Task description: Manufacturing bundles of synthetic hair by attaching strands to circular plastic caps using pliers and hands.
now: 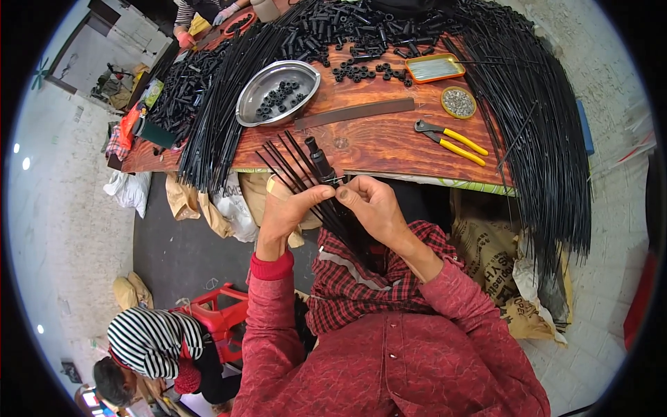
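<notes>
Above my lap, my left hand (281,212) is closed around several thin black rods (279,165) that fan out past its fingers. A black tube-shaped plastic part (319,160) with a narrower top stands up from the same grip, beside the thumb. My right hand (375,208) meets it there, thumb and forefinger pinched together. A thin pale sliver (336,180) shows between the two hands, touching the base of the plastic part; its kind is too small to make out. The lower ends of the rods drop behind my hands toward the checked cloth (358,292) on my lap.
On the wooden table (389,149) are a metal bowl (248,97) of small black rings, a dark flat bar (354,112), yellow-handled nippers (465,141), an orange-rimmed tray (417,79) of thin pale pins and a dish (443,108) of metal bits. Long rod bundles (549,139) flank it. Other people work nearby.
</notes>
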Tool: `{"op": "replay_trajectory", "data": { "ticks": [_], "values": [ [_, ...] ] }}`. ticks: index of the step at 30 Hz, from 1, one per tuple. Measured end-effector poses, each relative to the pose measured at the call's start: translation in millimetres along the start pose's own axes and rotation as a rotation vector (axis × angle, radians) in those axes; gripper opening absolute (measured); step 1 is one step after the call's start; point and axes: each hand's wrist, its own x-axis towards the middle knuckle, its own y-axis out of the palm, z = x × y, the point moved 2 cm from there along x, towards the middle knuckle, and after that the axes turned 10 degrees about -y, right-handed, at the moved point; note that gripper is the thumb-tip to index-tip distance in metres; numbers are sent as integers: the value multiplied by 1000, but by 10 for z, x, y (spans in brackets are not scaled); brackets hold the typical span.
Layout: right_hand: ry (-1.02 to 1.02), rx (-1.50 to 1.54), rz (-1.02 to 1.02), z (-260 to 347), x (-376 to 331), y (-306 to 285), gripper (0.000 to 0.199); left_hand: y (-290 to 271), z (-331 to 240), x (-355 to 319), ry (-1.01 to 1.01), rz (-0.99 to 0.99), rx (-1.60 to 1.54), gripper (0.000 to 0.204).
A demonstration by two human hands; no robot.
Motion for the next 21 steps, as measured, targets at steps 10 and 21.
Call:
{"op": "replay_trajectory", "data": {
  "ticks": [10,21],
  "values": [
    [42,74,3,104,-82,-66,27,60,-27,-59,-32,8,74,45],
    [29,-47,26,268,-104,-42,26,146,-74,-102,15,-75,115,38]
  ]
}}
